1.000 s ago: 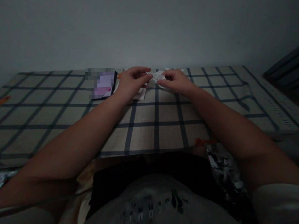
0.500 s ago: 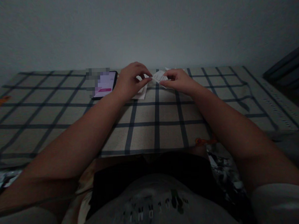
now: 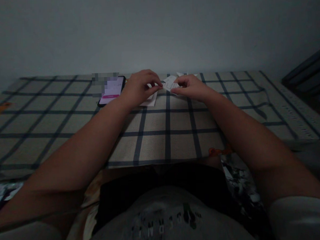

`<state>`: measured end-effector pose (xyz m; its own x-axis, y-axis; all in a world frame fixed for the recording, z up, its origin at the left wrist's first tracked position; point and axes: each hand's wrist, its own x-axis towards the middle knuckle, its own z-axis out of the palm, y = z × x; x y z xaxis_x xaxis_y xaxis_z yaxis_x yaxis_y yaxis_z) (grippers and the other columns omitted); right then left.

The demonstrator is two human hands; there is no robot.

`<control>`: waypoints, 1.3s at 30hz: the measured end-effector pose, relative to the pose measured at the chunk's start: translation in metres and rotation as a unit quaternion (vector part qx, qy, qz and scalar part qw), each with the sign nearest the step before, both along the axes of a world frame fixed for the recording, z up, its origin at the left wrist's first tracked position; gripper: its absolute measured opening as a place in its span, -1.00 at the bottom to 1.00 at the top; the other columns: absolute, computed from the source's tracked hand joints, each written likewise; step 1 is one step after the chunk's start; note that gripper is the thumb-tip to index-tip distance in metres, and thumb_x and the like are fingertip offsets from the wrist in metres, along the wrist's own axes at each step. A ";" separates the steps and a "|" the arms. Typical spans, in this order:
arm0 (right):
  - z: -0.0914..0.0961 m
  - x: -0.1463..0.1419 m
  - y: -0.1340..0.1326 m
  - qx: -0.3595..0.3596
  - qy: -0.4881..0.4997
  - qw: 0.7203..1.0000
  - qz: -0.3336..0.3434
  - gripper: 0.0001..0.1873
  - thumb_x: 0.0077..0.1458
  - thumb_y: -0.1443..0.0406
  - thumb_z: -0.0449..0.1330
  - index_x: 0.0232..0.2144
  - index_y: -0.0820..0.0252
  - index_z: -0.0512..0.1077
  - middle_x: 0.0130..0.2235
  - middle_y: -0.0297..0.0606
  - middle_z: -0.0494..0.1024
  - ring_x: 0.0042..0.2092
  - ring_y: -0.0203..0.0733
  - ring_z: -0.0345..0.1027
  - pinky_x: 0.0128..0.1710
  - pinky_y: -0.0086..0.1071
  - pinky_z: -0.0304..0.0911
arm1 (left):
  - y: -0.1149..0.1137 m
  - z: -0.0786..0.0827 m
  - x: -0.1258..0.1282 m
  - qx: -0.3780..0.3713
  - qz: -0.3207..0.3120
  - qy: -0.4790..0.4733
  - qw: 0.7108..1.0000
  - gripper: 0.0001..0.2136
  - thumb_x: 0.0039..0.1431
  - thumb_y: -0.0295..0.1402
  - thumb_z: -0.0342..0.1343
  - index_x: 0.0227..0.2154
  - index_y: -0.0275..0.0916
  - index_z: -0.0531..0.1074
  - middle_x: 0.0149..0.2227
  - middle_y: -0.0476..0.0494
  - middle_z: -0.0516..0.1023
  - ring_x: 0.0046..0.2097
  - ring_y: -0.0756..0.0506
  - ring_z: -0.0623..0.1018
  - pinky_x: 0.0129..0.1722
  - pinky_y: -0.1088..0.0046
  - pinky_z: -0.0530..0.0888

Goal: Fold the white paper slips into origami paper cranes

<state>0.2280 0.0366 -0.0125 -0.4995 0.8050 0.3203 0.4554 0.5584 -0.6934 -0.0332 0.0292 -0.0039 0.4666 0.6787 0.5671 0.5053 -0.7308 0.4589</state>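
A small white piece of paper, apparently folded and marked with dark lines, is held between my two hands just above the table. My left hand pinches its left corner between thumb and fingertips. On the other side, my right hand grips the paper with thumb and bent fingers, which hide part of it. Beneath my left hand lies another white sheet, mostly covered. More white paper shows just behind my right hand.
A phone with a lit screen lies left of my left hand. The table wears a checked cloth and meets a plain wall. A dark slatted object stands at the far right.
The paper between my hands has tilted, so more of its marked face shows. My left hand has dipped slightly. My right hand has hardly moved.
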 end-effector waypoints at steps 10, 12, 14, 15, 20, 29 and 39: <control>0.004 -0.003 -0.004 0.009 -0.023 1.000 0.005 -0.77 0.10 0.16 0.30 -0.39 0.23 0.50 -0.41 -0.32 0.44 -0.33 -0.25 0.21 -0.30 -0.33 0.10 | -0.002 0.001 0.000 -0.017 -0.020 0.039 0.999 -0.86 0.16 -0.24 0.30 -0.29 -0.17 0.64 -0.24 -0.13 0.59 -0.19 -0.15 0.61 -0.01 0.22 0.54; 0.005 -0.004 -0.005 0.017 -0.030 0.999 -0.001 -0.79 0.10 0.17 0.29 -0.42 0.21 0.47 -0.44 -0.34 0.41 -0.35 -0.26 0.18 -0.31 -0.32 0.09 | -0.002 0.001 0.000 -0.012 -0.022 0.052 0.998 -0.87 0.16 -0.26 0.29 -0.29 -0.18 0.63 -0.26 -0.12 0.57 -0.19 -0.15 0.60 0.03 0.19 0.52; 0.005 -0.005 -0.007 0.031 -0.039 0.999 -0.008 -0.79 0.09 0.18 0.29 -0.45 0.19 0.43 -0.46 -0.35 0.37 -0.35 -0.26 0.15 -0.32 -0.32 0.08 | -0.001 0.000 -0.001 -0.003 -0.024 0.066 0.998 -0.86 0.16 -0.26 0.27 -0.29 -0.19 0.62 -0.25 -0.12 0.57 -0.19 -0.15 0.59 0.05 0.18 0.50; 0.006 -0.006 -0.008 0.038 -0.043 0.998 -0.012 -0.79 0.09 0.19 0.29 -0.46 0.18 0.42 -0.47 -0.35 0.36 -0.35 -0.25 0.14 -0.32 -0.32 0.07 | 0.000 -0.001 -0.001 0.002 -0.025 0.072 0.997 -0.86 0.17 -0.26 0.26 -0.28 -0.19 0.62 -0.25 -0.12 0.57 -0.19 -0.15 0.59 0.05 0.18 0.50; 0.007 -0.008 -0.010 0.052 -0.056 0.997 -0.019 -0.80 0.11 0.21 0.27 -0.47 0.18 0.41 -0.47 -0.35 0.36 -0.35 -0.24 0.14 -0.31 -0.32 0.07 | 0.004 -0.002 -0.002 0.012 -0.021 0.089 0.996 -0.85 0.16 -0.27 0.24 -0.29 -0.20 0.62 -0.27 -0.14 0.58 -0.19 -0.16 0.57 0.00 0.21 0.50; 0.005 -0.007 -0.008 0.036 -0.044 0.998 -0.023 -0.82 0.13 0.22 0.28 -0.43 0.20 0.45 -0.44 -0.34 0.40 -0.34 -0.24 0.16 -0.29 -0.31 0.07 | 0.003 -0.005 0.000 -0.036 -0.002 0.008 0.999 -0.83 0.12 -0.15 0.32 -0.34 -0.12 0.67 -0.28 -0.14 0.66 -0.22 -0.14 0.58 -0.13 0.30 0.51; 0.005 -0.006 -0.007 0.055 -0.076 0.995 -0.015 -0.82 0.16 0.24 0.28 -0.44 0.19 0.42 -0.41 -0.32 0.41 -0.29 -0.21 0.19 -0.24 -0.29 0.08 | 0.007 -0.005 0.000 -0.036 -0.002 0.037 0.999 -0.88 0.12 -0.24 0.35 -0.37 -0.18 0.65 -0.35 -0.11 0.62 -0.20 -0.14 0.60 -0.01 0.24 0.51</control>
